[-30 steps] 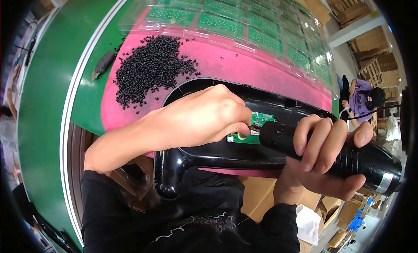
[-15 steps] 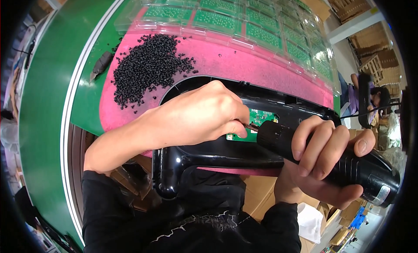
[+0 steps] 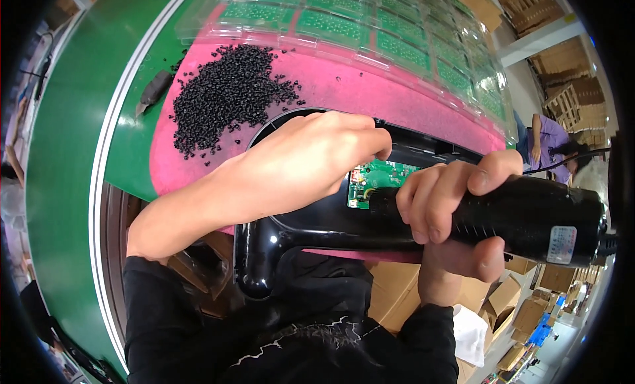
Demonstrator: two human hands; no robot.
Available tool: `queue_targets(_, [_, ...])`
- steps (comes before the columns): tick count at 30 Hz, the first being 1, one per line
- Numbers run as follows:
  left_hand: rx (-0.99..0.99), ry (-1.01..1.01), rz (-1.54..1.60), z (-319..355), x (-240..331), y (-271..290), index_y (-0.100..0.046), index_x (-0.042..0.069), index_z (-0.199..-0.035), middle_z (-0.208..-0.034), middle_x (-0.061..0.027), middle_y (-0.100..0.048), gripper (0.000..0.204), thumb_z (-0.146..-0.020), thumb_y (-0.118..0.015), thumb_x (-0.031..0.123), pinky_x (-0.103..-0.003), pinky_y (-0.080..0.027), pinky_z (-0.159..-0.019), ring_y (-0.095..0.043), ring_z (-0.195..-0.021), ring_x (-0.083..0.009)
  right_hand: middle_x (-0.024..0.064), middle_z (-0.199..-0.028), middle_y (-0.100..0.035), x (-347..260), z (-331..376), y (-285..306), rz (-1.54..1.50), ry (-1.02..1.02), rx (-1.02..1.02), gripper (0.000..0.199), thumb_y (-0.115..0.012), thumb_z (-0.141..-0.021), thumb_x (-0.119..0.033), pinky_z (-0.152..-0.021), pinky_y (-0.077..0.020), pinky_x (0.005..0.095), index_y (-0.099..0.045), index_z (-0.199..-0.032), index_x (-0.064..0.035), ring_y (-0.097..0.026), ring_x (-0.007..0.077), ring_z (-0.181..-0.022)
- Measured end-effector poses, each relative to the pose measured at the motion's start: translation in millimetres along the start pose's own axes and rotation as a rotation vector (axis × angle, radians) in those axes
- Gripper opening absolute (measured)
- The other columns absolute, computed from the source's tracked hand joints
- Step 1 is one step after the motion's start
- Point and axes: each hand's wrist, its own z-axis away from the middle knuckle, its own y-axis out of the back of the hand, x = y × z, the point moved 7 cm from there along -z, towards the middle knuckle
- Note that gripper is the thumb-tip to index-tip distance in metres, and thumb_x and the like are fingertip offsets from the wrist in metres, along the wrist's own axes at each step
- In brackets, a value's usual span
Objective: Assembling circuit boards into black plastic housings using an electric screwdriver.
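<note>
My right hand (image 3: 456, 192) is wrapped round a black electric screwdriver (image 3: 536, 215) that lies almost level. Its front end is over the near part of a green circuit board (image 3: 390, 172); the bit is hidden. The board sits inside a black plastic housing (image 3: 258, 268) with a rounded, curved arm toward me. Above the board's far left side, my left hand (image 3: 334, 149) has its fingers curled together, and whatever they hold is out of sight. Left of the housing lies a heap of small black screws (image 3: 225, 96).
A pink mat (image 3: 317, 83) lies under the work on a green table (image 3: 59, 152). Clear plastic trays of green boards (image 3: 331, 23) stand at the far side. A dark lump (image 3: 155, 89) is left of the screws. Another person (image 3: 552, 142) sits at the far right.
My left hand has moved away from the screwdriver's tip to the board's far side. The screwdriver has swung flatter and shifted left over the board.
</note>
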Motion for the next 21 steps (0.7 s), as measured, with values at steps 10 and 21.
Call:
queue_targets(10, [-0.056, 0.007, 0.042, 6.8, -3.4, -1.2, -0.058, 0.0, -0.095, -0.088, -0.0134, -0.06, 0.018, -0.079, -0.067, 0.003, -0.042, -0.049, -0.069, -0.06, -0.083, -0.0355, 0.0008, -0.059, -0.051, 1.7, 1.3, -4.6, 0.012, 0.094, 0.005, 0.047, -0.067, -0.085, -0.042, -0.043, -0.0402, 0.0279, -0.041, -0.108, -0.0106, -0.048, 0.013, -0.043])
queue_targets(21, [-0.241, 0.025, 0.131, 10.4, -3.7, -14.9, -0.064, -0.002, -0.09, -0.088, -0.0112, -0.064, 0.017, -0.077, -0.071, 0.006, -0.041, -0.049, -0.074, -0.063, -0.086, -0.0327, -0.001, -0.06, -0.053, -12.8, -0.3, -0.1, -0.064, 0.227, 0.049, 0.046, -0.067, -0.086, -0.043, -0.042, -0.0391, 0.0238, -0.042, -0.107, -0.0109, -0.049, 0.0097, -0.043])
